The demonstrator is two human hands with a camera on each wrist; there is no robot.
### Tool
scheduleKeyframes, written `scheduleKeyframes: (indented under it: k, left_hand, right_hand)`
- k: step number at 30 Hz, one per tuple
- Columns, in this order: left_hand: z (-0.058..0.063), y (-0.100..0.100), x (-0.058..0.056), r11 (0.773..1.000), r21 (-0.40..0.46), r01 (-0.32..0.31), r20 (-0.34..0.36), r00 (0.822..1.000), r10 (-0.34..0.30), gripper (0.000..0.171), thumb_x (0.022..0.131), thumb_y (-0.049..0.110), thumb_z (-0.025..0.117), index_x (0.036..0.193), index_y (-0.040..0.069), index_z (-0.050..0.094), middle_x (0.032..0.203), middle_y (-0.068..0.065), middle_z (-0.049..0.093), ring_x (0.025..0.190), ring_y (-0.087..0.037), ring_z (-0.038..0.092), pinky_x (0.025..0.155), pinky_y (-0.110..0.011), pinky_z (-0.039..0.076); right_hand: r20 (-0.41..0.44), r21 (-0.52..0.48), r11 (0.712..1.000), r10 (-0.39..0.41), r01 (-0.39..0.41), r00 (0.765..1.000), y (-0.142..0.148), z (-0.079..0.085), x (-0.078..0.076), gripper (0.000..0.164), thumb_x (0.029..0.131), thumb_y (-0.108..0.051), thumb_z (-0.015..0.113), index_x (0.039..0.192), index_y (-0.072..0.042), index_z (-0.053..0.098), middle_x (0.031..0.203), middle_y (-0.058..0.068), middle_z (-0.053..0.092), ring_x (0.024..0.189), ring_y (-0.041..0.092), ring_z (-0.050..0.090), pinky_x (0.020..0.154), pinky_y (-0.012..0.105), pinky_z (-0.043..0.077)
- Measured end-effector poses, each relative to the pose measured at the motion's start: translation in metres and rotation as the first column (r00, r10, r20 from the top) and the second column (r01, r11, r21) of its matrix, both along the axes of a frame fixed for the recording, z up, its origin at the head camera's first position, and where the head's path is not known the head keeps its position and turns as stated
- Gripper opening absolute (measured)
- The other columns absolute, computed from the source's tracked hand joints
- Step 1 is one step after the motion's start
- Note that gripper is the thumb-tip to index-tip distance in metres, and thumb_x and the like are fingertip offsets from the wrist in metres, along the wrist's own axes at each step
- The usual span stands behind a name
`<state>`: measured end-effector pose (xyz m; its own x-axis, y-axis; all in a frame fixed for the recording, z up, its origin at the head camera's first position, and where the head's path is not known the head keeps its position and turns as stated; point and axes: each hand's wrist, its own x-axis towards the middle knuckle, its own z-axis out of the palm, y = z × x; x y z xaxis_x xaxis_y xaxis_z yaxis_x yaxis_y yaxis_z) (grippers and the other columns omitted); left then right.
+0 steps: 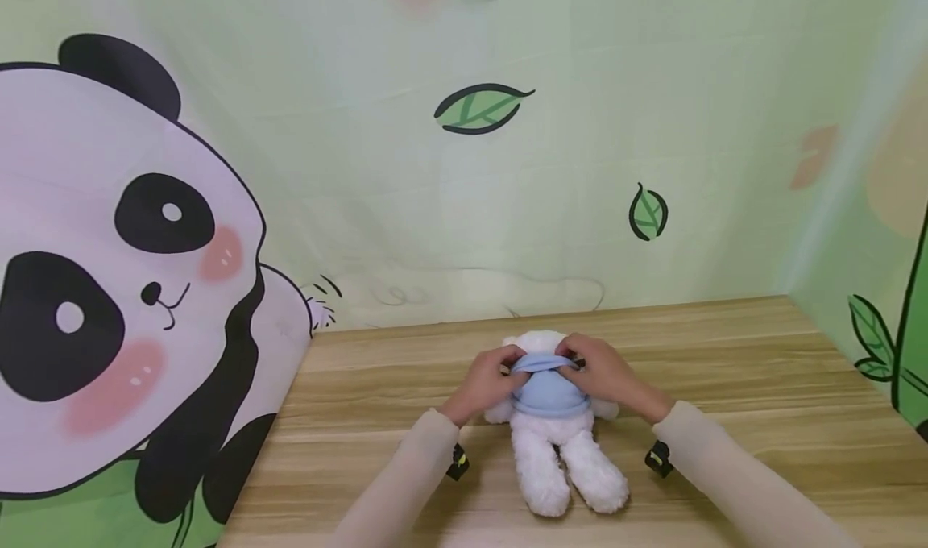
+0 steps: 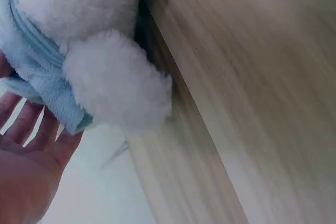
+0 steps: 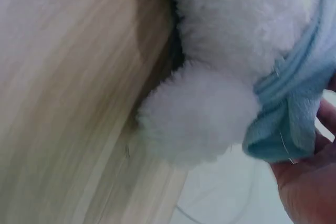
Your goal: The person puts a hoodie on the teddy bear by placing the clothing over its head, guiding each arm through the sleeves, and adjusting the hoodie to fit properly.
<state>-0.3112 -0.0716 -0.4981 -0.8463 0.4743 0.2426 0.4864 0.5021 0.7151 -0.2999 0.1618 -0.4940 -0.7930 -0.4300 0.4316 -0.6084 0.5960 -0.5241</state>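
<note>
A white fluffy plush toy (image 1: 540, 467) lies on the table, its legs pointing toward me and its head at the far end. Around its body is a light blue garment (image 1: 551, 395), with a fold of cloth raised across the upper part. My left hand (image 1: 493, 377) pinches the left side of this fold, and my right hand (image 1: 598, 367) pinches the right side. Both wrist views show the blue cloth (image 2: 50, 85) between thumb and fingers, beside a round white paw (image 3: 197, 114). The fold and my hands hide much of the toy's head.
The wood-grain table (image 1: 377, 419) ends at a pale green backdrop (image 1: 362, 169) behind the toy. A large printed panda (image 1: 109, 234) covers the left side. Black wrist devices (image 1: 658, 458) sit at both cuffs, close to the toy's legs.
</note>
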Motion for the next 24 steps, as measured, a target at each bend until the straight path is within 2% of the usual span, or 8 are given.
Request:
scheduleKeyframes:
  k: [3,6,9,14,19,24]
  left_hand:
    - [0.004,-0.004,0.005,1.0,0.008,-0.005,0.047,0.999,0.004,0.027,0.093,0.015,0.064,0.118,0.009,0.062,0.113,-0.007,0.065,0.102,-0.018,0.061,0.085,-0.029,0.053]
    - [0.007,-0.005,0.012,0.998,-0.008,-0.065,0.011,0.998,0.065,0.036,0.093,0.018,0.065,0.125,0.008,0.054,0.118,-0.01,0.056,0.107,-0.022,0.056,0.089,-0.034,0.052]
    - [0.011,-0.006,0.019,0.991,-0.017,-0.13,-0.04,0.991,0.129,0.032,0.092,0.02,0.065,0.117,0.007,0.051,0.112,-0.011,0.051,0.102,-0.024,0.054,0.087,-0.031,0.049]
    - [0.016,-0.008,0.033,0.986,0.0,-0.168,-0.094,0.981,0.168,0.014,0.091,0.019,0.064,0.095,0.009,0.055,0.093,-0.007,0.055,0.086,-0.019,0.055,0.076,-0.025,0.046]
    - [0.015,-0.016,0.047,0.977,-0.004,-0.211,-0.073,0.975,0.21,0.009,0.091,0.018,0.062,0.094,0.011,0.059,0.089,-0.001,0.058,0.083,-0.015,0.055,0.072,-0.024,0.046]
    - [0.009,-0.027,0.056,0.97,-0.041,-0.242,-0.006,0.97,0.242,0.029,0.091,0.021,0.064,0.114,0.004,0.06,0.107,-0.011,0.061,0.099,-0.027,0.058,0.081,-0.034,0.048]
  right_hand:
    - [0.017,0.004,1.0,0.03,-0.03,0.999,0.007,0.002,0.003,0.015,0.091,-0.014,0.068,0.105,-0.008,0.069,0.102,0.005,0.066,0.094,0.023,0.066,0.079,0.038,0.056]
    - [-0.019,0.018,1.0,0.001,0.0,1.0,0.011,0.003,0.008,0.023,0.092,-0.018,0.068,0.111,-0.006,0.067,0.107,0.007,0.065,0.099,0.027,0.064,0.082,0.042,0.054]
    - [-0.079,0.001,0.997,-0.072,0.073,0.994,0.012,0.005,0.015,0.022,0.091,-0.015,0.068,0.109,-0.004,0.064,0.105,0.008,0.064,0.1,0.027,0.062,0.083,0.043,0.052]
    - [-0.178,-0.041,0.983,-0.181,0.176,0.967,0.014,0.01,0.03,0.009,0.087,-0.007,0.068,0.093,-0.009,0.062,0.091,0.002,0.062,0.087,0.019,0.058,0.075,0.035,0.05]
    - [-0.175,-0.008,0.977,-0.209,0.211,0.962,0.018,0.016,0.048,0.007,0.086,-0.007,0.068,0.09,-0.011,0.063,0.086,-0.001,0.061,0.076,0.016,0.057,0.065,0.027,0.047]
    - [-0.169,0.057,0.966,-0.238,0.25,0.956,0.019,0.016,0.063,0.012,0.083,-0.008,0.071,0.094,-0.01,0.066,0.09,0.0,0.063,0.077,0.018,0.06,0.064,0.028,0.048]
